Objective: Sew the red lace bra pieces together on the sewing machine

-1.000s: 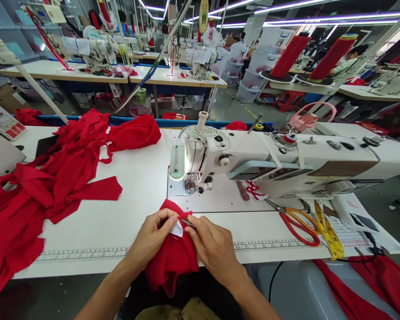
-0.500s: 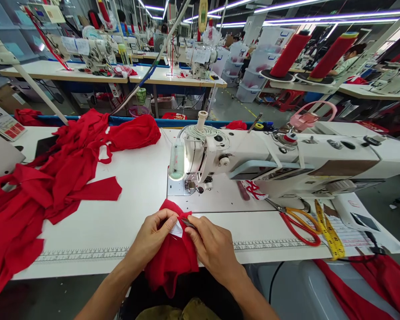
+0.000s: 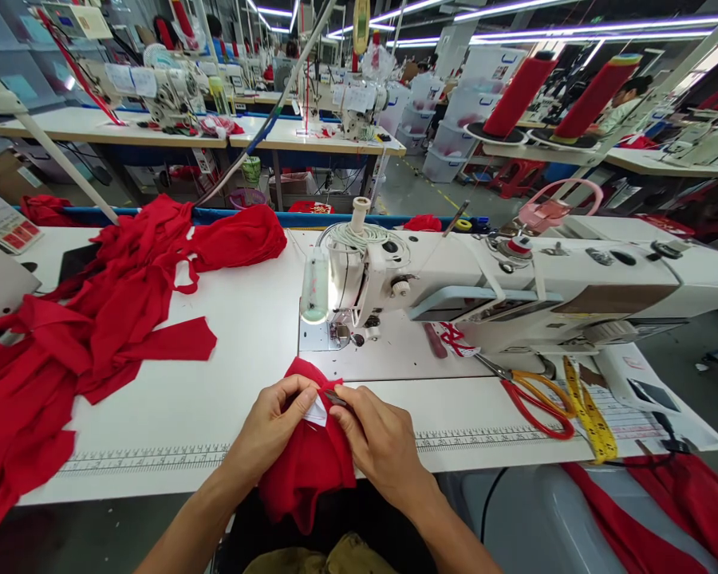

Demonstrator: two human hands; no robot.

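My left hand (image 3: 280, 422) pinches a piece of red fabric (image 3: 311, 470) by its upper part, thumb and forefinger closed beside a white label (image 3: 317, 411). My right hand (image 3: 384, 446) is closed round small metal snips (image 3: 337, 399), mostly hidden by the fingers. Their tip touches the red cloth just right of the label. The fabric lies over the table's front edge, with its lower end hanging above my lap. Directly beyond it stands the white sewing machine (image 3: 443, 271), its needle area (image 3: 342, 333) lit by a lamp.
Red garment pieces (image 3: 113, 319) are heaped at the left. Orange-handled scissors (image 3: 538, 402) and a yellow tape measure (image 3: 592, 414) lie at the right. A ruler scale (image 3: 149, 460) runs along the table's front. Red thread cones (image 3: 520, 96) stand at the back right.
The view has shifted very slightly. Both hands keep the same hold on the red fabric and snips, with no other visible change.
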